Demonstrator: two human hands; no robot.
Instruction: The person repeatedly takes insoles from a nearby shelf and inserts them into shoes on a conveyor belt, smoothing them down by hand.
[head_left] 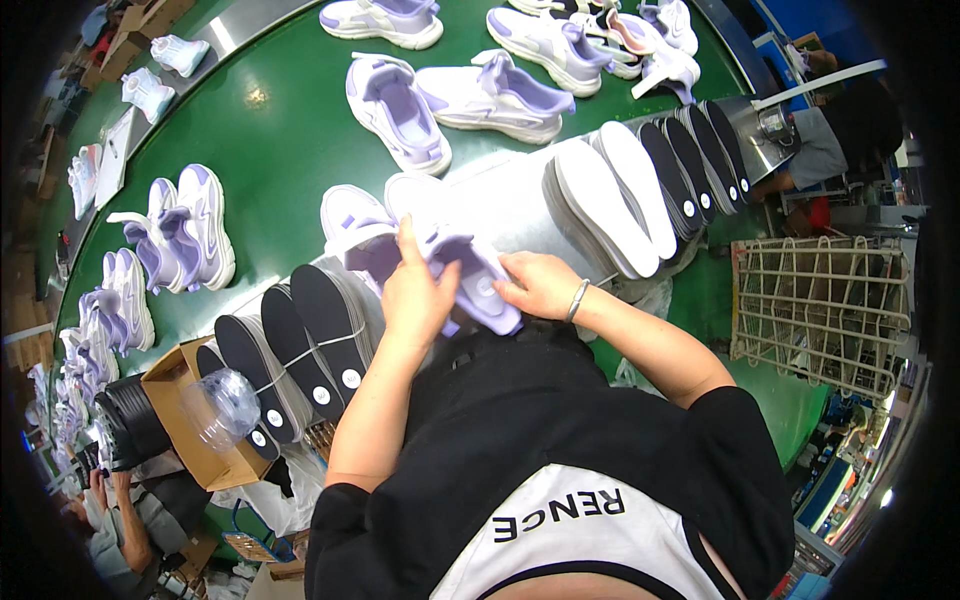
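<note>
Lilac sneaker is gripped by left hand and right hand; the insole stack beside the left elbow could topple if nudged.

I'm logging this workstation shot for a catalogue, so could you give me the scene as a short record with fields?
setting: green conveyor belt with a metal work surface beside it
left hand: left hand grips a lavender and white sneaker
right hand: right hand, silver bracelet on the wrist, holds the same shoe's other side
near left: banded stack of dark insoles; cardboard box
near right: fanned row of white insoles; wire basket
on belt: more sneakers of the same colours
</note>
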